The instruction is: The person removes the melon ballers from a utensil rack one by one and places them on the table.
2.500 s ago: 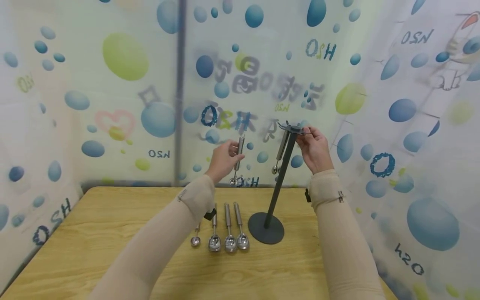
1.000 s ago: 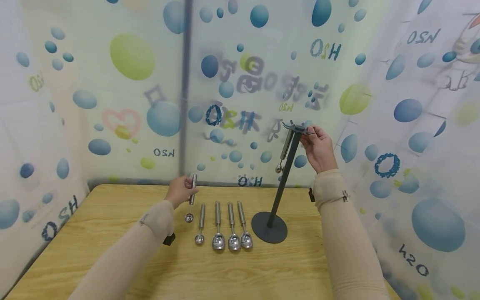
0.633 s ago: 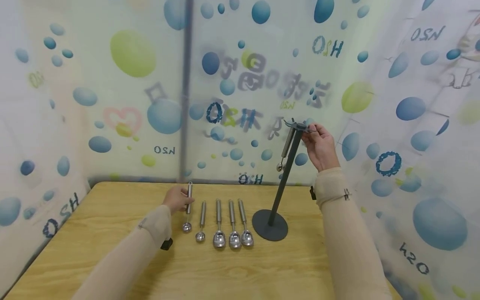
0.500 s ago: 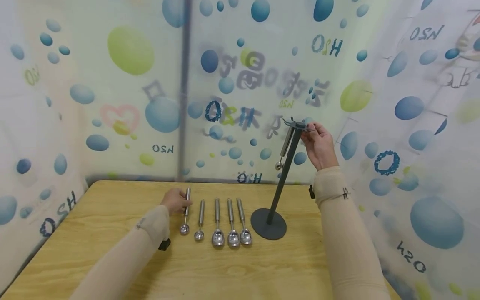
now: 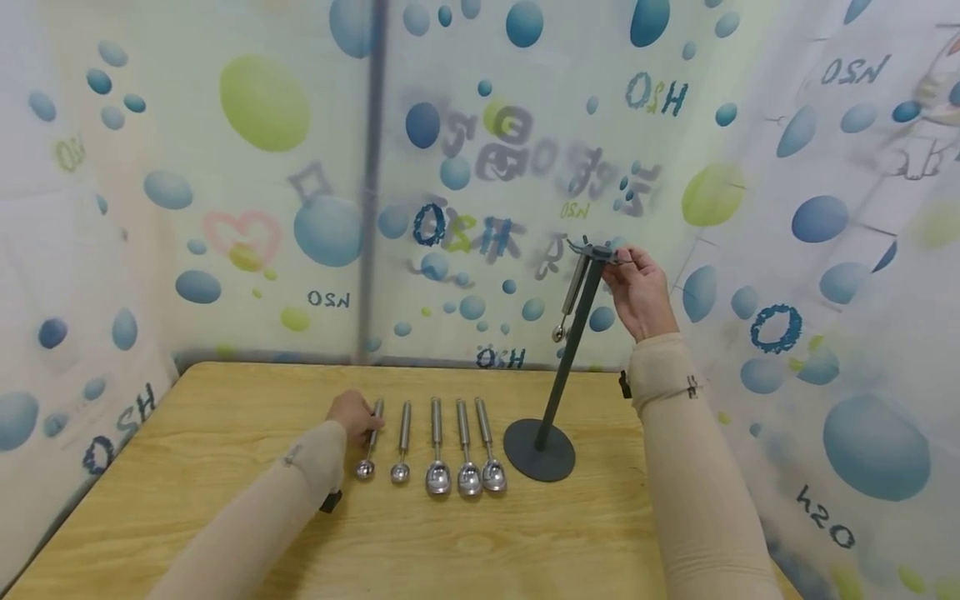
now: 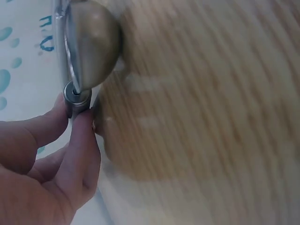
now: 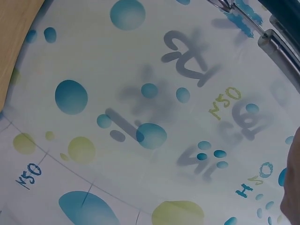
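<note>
Beyond the wood-grain tabletop [image 5: 525,542], mirrored “H2O” [image 5: 656,93] is being displayed; silver scoop [image 5: 365,469] is being pinched by left grip [image 5: 352,416], dark-grey stand [image 5: 576,333] by right grip [image 5: 641,298].

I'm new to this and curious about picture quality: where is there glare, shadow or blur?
Head view: glints on the bowls of the silver metal scoops and soft shadow beside the beige left sleeve; left wrist view: the pale wooden table has blurred grain; right wrist view: the white, blue-spotted sheet is dim, its grey lettering soft-edged.
</note>
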A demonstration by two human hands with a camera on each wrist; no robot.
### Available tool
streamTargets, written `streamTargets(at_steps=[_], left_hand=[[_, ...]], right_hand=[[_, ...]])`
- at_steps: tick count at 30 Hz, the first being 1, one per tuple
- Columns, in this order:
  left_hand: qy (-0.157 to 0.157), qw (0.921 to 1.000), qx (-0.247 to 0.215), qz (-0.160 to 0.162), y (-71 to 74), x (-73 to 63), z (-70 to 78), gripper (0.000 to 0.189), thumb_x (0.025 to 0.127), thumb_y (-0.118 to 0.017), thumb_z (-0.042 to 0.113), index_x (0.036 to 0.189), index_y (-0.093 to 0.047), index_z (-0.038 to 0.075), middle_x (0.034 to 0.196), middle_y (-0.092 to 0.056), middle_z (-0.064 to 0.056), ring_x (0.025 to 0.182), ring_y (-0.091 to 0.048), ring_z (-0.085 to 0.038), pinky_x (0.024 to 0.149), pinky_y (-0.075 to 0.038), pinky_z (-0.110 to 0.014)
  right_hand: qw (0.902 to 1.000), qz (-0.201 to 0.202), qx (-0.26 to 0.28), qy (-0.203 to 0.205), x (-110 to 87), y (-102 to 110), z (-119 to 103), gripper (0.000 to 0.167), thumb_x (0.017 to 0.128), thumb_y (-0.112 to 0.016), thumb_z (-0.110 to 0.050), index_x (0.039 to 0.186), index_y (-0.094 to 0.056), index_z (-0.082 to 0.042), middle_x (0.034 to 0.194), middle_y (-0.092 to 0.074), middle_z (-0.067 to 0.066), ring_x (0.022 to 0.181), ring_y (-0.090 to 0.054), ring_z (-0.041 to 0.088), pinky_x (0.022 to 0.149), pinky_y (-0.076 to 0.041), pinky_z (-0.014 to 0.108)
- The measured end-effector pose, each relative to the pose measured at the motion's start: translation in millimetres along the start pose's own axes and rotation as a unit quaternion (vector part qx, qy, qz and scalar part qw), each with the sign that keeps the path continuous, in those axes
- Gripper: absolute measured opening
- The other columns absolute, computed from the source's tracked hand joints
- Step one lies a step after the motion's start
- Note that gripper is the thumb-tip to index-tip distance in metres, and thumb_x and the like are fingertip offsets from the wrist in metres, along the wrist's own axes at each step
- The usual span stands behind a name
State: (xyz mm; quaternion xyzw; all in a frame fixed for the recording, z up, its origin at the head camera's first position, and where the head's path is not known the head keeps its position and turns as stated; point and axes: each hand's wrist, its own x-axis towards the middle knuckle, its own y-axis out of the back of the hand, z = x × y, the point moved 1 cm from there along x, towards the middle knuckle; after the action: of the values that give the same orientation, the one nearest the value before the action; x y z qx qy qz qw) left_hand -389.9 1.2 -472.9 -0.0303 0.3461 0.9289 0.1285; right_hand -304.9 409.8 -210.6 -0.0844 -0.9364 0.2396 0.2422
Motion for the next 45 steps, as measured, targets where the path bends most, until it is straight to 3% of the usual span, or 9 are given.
streamTargets(at_steps=[8, 16, 19, 21, 25, 31, 35, 41, 45], left_hand=[[-0.002, 0.9995, 0.026, 0.019, -5.7, 4.4, -1.1, 0.026, 0.084, -0.082, 0.01, 0.066, -0.065, 0.003, 0.061, -0.062, -0.005, 0.052, -0.054, -0.012, 0.048, -0.044, -0.022], [-0.007, 0.9978, 0.064, 0.009, 5.3, -0.4, 5.1, 0.037, 0.091, -0.078, 0.026, 0.064, -0.061, 0.006, 0.056, -0.05, 0.001, 0.05, -0.044, -0.011, 0.047, -0.037, -0.024], [-0.025, 0.9944, 0.1, 0.022, 11.8, -2.1, 16.6, 0.034, 0.094, -0.073, 0.032, 0.082, -0.068, 0.001, 0.073, -0.062, -0.006, 0.061, -0.052, -0.016, 0.054, -0.043, -0.029], [-0.047, 0.9914, 0.119, 0.029, 14.4, -2.9, 25.8, 0.034, 0.095, -0.071, 0.033, 0.1, -0.071, -0.001, 0.094, -0.07, -0.011, 0.075, -0.06, -0.021, 0.063, -0.05, -0.035], [-0.088, 0.9892, 0.115, 0.022, 14.4, -5.9, 49.0, 0.035, 0.098, -0.066, 0.03, 0.116, -0.07, 0.001, 0.116, -0.07, -0.014, 0.095, -0.066, -0.027, 0.08, -0.056, -0.044], [-0.147, 0.9859, 0.078, 0.016, 17.8, -17.7, 95.3, 0.031, 0.101, -0.062, 0.025, 0.12, -0.069, 0.002, 0.119, -0.069, -0.014, 0.106, -0.066, -0.031, 0.089, -0.055, -0.047], [-0.169, 0.9829, 0.071, 0.019, 20.1, -21.9, 119.1, 0.029, 0.102, -0.059, 0.025, 0.122, -0.068, 0.004, 0.12, -0.069, -0.013, 0.109, -0.065, -0.03, 0.091, -0.054, -0.047], [-0.186, 0.9819, 0.037, 0.006, 18.4, -26.9, 140.7, 0.03, 0.104, -0.057, 0.025, 0.125, -0.066, 0.005, 0.122, -0.067, -0.013, 0.111, -0.064, -0.03, 0.092, -0.054, -0.046], [-0.198, 0.9799, 0.02, 0.002, 17.4, -31.7, 152.5, 0.031, 0.105, -0.057, 0.024, 0.127, -0.065, 0.004, 0.12, -0.067, -0.012, 0.108, -0.064, -0.028, 0.09, -0.054, -0.045]], right_hand=[[1.0, 0.0, 0.0, -0.007, 0.8, 1, -1, 0.012, 0.098, -0.062, -0.01, 0.096, -0.063, 0.002, 0.086, -0.062, 0.007, 0.073, -0.058, 0.018, 0.071, -0.055, 0.025], [0.9999, -0.003, 0.008, -0.01, -0.9, 1, -2, 0.012, 0.095, -0.065, -0.012, 0.092, -0.064, 0.0, 0.087, -0.064, 0.007, 0.073, -0.059, 0.018, 0.072, -0.055, 0.025], [0.9999, 0.0, 0.01, -0.012, -0.8, 1, -3, 0.012, 0.095, -0.065, -0.011, 0.091, -0.064, 0.0, 0.087, -0.064, 0.007, 0.073, -0.059, 0.018, 0.072, -0.055, 0.026], [0.9999, 0.005, 0.008, -0.014, -0.9, 1, -3, 0.012, 0.096, -0.064, -0.011, 0.092, -0.063, 0.0, 0.088, -0.063, 0.007, 0.074, -0.058, 0.019, 0.073, -0.054, 0.026], [0.9997, 0.008, 0.005, -0.022, -1.9, 3, -4, 0.01, 0.098, -0.062, -0.009, 0.094, -0.063, 0.0, 0.091, -0.058, 0.007, 0.076, -0.057, 0.019, 0.075, -0.054, 0.026], [0.9997, 0.009, 0.001, -0.022, -2.8, 1, -5, 0.012, 0.101, -0.057, -0.007, 0.096, -0.062, 0.002, 0.095, -0.053, 0.008, 0.076, -0.055, 0.018, 0.074, -0.054, 0.025], [0.9995, 0.018, 0.003, -0.025, -2.8, 0, -6, 0.016, 0.105, -0.05, -0.003, 0.095, -0.062, 0.002, 0.097, -0.05, 0.008, 0.077, -0.054, 0.018, 0.072, -0.052, 0.024], [0.9994, 0.024, 0.006, -0.023, -2.4, -2, -3, 0.032, 0.107, -0.037, 0.006, 0.083, -0.057, -0.003, 0.101, -0.046, 0.006, 0.086, -0.051, 0.018, 0.078, -0.044, 0.025], [0.9992, 0.021, 0.029, -0.014, -1.3, -8, -1, 0.035, 0.106, -0.032, 0.007, 0.078, -0.049, -0.005, 0.11, -0.051, 0.009, 0.109, -0.053, 0.021, 0.091, -0.043, 0.028]])
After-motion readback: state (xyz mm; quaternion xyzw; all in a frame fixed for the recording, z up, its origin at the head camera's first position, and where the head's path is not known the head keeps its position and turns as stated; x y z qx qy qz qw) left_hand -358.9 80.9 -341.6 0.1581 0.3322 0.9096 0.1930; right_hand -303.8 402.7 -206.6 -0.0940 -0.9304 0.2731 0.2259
